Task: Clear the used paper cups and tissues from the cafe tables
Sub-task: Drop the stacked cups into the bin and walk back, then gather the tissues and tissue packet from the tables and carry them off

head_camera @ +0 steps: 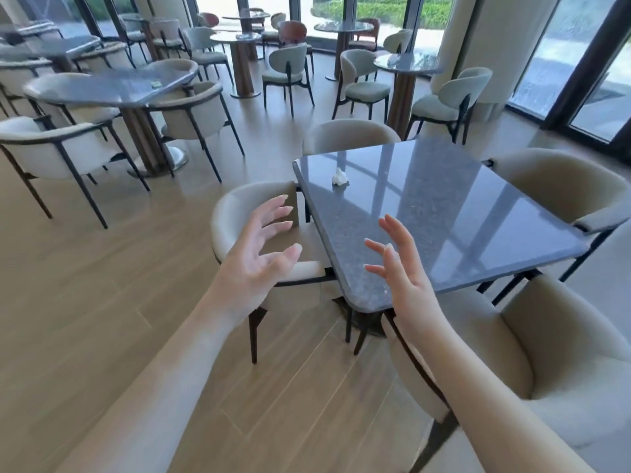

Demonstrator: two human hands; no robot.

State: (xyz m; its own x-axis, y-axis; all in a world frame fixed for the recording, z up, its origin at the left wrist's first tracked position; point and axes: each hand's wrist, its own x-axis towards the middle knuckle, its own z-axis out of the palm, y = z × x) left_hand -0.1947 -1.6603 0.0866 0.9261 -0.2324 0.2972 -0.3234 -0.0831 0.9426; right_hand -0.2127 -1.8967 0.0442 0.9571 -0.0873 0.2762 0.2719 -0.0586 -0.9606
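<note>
Both hands, left hand (263, 254) and right hand (396, 268), have an empty, loose grip, and one tissue (339, 176) waits on the counter (461, 216).

Glossy speckled stone table (444, 213); matt wood-look floor (102, 285).

My forearms run off the bottom edge; the chair (532, 353) at my right is cut by the frame's right side; a small thing (157, 84) on the far left table (102, 88) is too tiny to name.
</note>
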